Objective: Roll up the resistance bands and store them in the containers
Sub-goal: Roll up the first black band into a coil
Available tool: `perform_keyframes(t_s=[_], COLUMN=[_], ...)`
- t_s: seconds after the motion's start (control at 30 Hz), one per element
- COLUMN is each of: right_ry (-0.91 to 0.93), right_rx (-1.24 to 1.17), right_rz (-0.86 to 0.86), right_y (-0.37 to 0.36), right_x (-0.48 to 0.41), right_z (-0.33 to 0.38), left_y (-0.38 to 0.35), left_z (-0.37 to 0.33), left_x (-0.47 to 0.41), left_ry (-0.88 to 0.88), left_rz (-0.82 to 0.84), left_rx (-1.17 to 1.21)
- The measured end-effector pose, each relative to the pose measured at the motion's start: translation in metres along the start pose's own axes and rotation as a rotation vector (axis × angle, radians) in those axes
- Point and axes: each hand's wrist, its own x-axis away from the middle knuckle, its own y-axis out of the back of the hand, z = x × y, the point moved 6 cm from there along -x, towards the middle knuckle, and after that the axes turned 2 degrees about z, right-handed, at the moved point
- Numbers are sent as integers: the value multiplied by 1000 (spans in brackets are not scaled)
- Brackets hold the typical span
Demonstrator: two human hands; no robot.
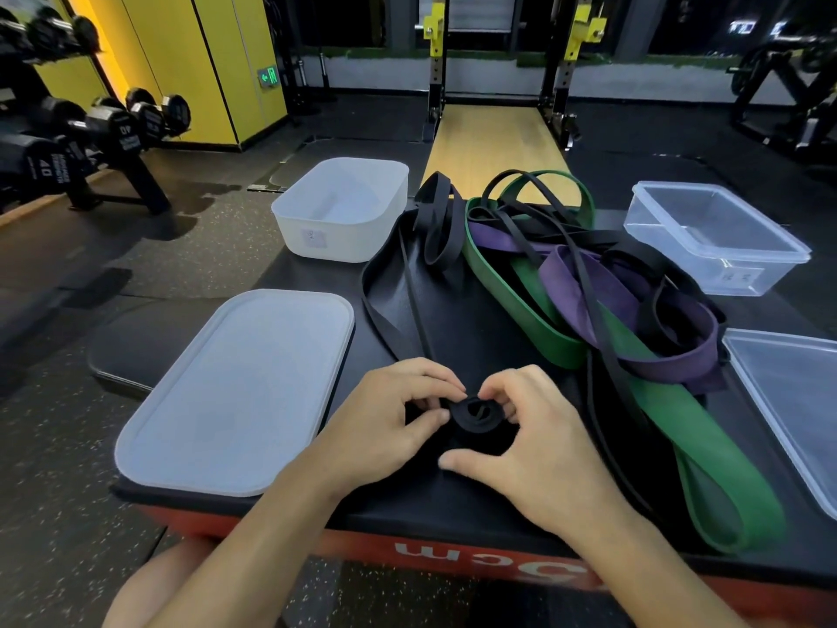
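Black band roll sits at the table's 6 o'clock edge, pinched from both sides. Left hand at the roll's 9 o'clock, right hand at 3 o'clock; fingers of both curled and clamped on the coil, right thumb underneath at 6. Unrolled tail runs off toward 12 o'clock.

Band pile tangled from 12 to 3 o'clock of the roll: green band, purple band and thin black ones overlapping. The green loop reaches the table's near edge, just beside the right wrist. Frosted lid lies flat at 9 o'clock, near the left forearm and not touching it. White tub at 11 o'clock, open top. Clear container at 2 o'clock, behind the pile. Clear lid at 3 o'clock, cut by the frame.

Bare black tabletop between roll and tub. Table front edge is red with white lettering.

Gym room: dark speckled floor, dumbbell rack at 10 o'clock, squat rack over a wood platform at 12, yellow wall panels.
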Motion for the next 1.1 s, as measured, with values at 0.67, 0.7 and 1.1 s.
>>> perform_keyframes(t_s=[0.67,0.7,1.1], right_ry=[16,28,101], right_rx=[-246,-281,-135], right_rz=[178,202,162], right_y=[5,6,3], right_x=[-11,-10,-2], right_z=[-8,-9,-9], left_y=[2,1,-2], left_z=[6,5,2], left_x=[0,1,3], left_ry=[45,45,-9], left_rz=[8,17,38], left_rx=[186,186,129])
